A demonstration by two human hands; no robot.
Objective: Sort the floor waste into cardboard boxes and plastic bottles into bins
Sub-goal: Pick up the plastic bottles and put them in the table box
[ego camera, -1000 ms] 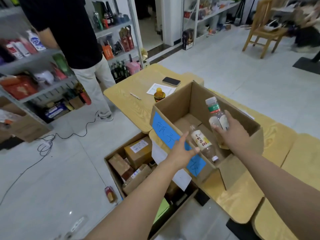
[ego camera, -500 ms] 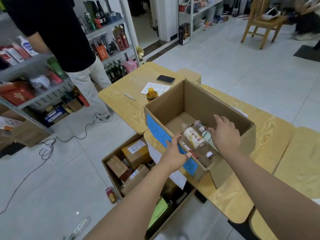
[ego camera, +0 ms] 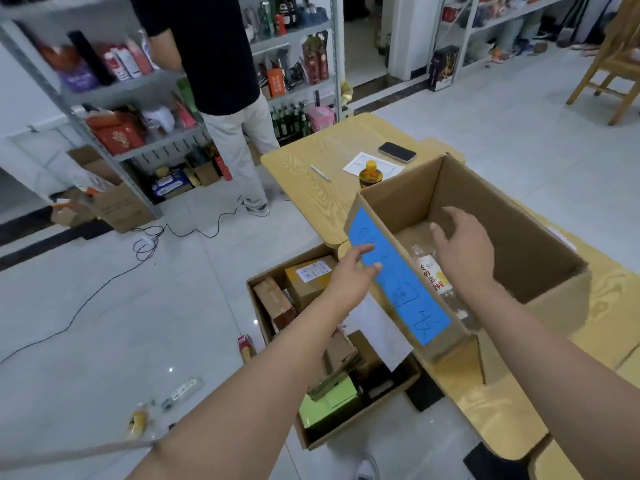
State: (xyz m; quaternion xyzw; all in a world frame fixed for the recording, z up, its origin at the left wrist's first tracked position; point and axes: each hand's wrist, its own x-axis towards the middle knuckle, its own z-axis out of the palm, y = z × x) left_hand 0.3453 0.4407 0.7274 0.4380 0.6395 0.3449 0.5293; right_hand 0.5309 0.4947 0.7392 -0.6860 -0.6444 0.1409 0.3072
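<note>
Head view: the blue paper label (ego camera: 398,282) on the tall brown cardboard box (ego camera: 519,244) carries handwritten characters, too blurred to read. Inside this box, just under the right hand (ego camera: 464,244), lies a clear plastic bottle (ego camera: 433,275) with a white label in red characters; the wrist covers part of it. The right hand hangs over the opening with fingers spread and relaxed, and it holds nothing. The left hand (ego camera: 349,275) is outside, by the blue label, with its fingers straight and holding nothing; whether it touches the label I cannot tell. Below the left forearm, a low brown cardboard box (ego camera: 346,429) holds small cartons, one with an unreadable white sticker (ego camera: 311,278).
</note>
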